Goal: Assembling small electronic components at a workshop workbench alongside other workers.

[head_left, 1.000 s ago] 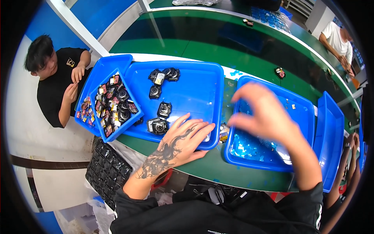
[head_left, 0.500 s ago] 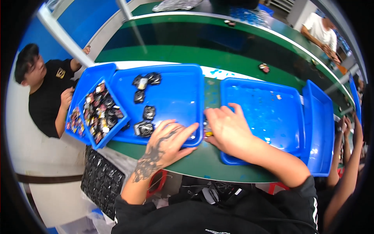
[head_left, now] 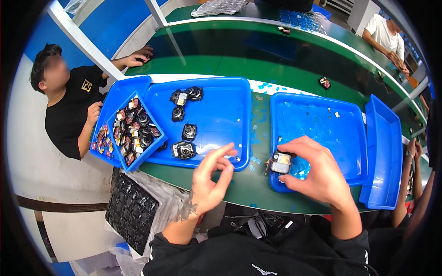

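My right hand (head_left: 317,175) grips a small black camera module (head_left: 281,163) with an orange-tinted face, held over the near left corner of the right blue tray (head_left: 322,124). My left hand (head_left: 209,179) hovers with fingers apart and nothing in it, just in front of the near edge of the middle blue tray (head_left: 221,115). That tray holds several loose black camera modules (head_left: 184,149) along its left side.
A smaller blue tray (head_left: 138,131) full of small dark parts leans on a left tray. A black compartment tray (head_left: 131,211) lies below the green bench. A further blue tray (head_left: 382,156) stands at right. People sit at left and far right.
My right hand has drawn back from the right tray's middle to its near left corner, now holding a camera module. My left hand lifted off the middle tray's edge.
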Action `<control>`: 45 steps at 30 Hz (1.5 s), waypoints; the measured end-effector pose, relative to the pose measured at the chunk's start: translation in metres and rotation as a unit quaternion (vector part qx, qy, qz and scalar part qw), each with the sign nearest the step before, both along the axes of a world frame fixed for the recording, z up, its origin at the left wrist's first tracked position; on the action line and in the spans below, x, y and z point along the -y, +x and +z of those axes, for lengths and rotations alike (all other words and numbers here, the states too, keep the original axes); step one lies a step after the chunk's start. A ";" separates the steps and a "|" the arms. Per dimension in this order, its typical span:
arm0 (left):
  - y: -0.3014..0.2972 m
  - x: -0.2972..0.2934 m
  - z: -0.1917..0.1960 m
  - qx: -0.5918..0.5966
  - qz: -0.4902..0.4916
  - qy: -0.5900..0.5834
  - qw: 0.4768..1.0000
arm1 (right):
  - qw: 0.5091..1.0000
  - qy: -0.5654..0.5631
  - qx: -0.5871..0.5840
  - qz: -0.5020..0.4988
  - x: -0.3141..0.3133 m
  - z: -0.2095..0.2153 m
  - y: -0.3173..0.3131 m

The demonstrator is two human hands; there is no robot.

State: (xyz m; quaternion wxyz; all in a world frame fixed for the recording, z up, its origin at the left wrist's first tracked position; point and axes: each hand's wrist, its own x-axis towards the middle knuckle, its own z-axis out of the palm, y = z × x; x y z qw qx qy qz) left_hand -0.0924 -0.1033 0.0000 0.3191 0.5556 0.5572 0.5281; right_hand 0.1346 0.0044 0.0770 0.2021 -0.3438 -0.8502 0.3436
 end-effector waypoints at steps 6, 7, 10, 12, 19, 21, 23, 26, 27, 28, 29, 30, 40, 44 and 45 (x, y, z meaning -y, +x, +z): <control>0.047 0.011 -0.010 0.374 -0.179 -0.138 0.899 | 0.987 -0.020 -0.150 -0.053 0.026 -0.013 0.015; 0.053 0.008 -0.014 0.498 -0.206 -0.197 0.819 | 0.978 -0.033 -0.193 -0.067 0.029 -0.018 0.017; 0.060 -0.002 -0.014 0.591 -0.220 -0.185 0.754 | 0.967 -0.043 -0.239 -0.073 0.032 -0.027 0.023; 0.064 -0.003 -0.013 0.557 -0.170 -0.164 0.796 | 0.974 -0.027 -0.211 -0.075 0.034 -0.024 0.023; 0.074 -0.011 0.008 0.193 0.019 0.043 0.980 | 0.982 0.074 -0.156 -0.079 0.032 -0.028 0.021; 0.073 -0.015 0.025 -0.124 0.015 0.096 0.987 | 0.981 0.072 -0.161 -0.080 0.032 -0.032 0.019; 0.072 -0.021 0.032 -0.224 -0.039 0.159 0.961 | 0.980 0.080 -0.170 -0.069 0.030 -0.037 0.020; 0.064 -0.015 0.043 -0.189 -0.037 0.159 0.968 | 0.970 0.045 -0.220 -0.092 0.031 -0.044 0.022; 0.066 -0.013 0.037 -0.058 -0.009 0.137 0.989 | 0.970 0.044 -0.222 -0.095 0.030 -0.045 0.022; 0.061 -0.018 0.029 -0.017 -0.016 0.115 0.993 | 0.963 0.016 -0.255 -0.082 0.029 -0.049 0.022; 0.061 -0.023 0.026 0.102 -0.055 0.031 0.993 | 0.955 -0.012 -0.287 -0.070 0.028 -0.053 0.021; 0.061 -0.029 0.024 0.219 -0.092 -0.054 0.970 | 0.956 -0.015 -0.286 -0.070 0.027 -0.057 0.022; 0.068 -0.041 0.008 0.465 -0.160 -0.208 0.845 | 0.966 0.062 -0.229 -0.107 0.024 -0.054 0.021; 0.069 -0.041 0.010 0.413 -0.142 -0.177 0.882 | 0.971 0.136 -0.175 -0.087 0.024 -0.049 0.026; 0.068 -0.041 0.013 0.405 -0.150 -0.177 0.884 | 0.967 0.173 -0.163 -0.092 0.025 -0.045 0.024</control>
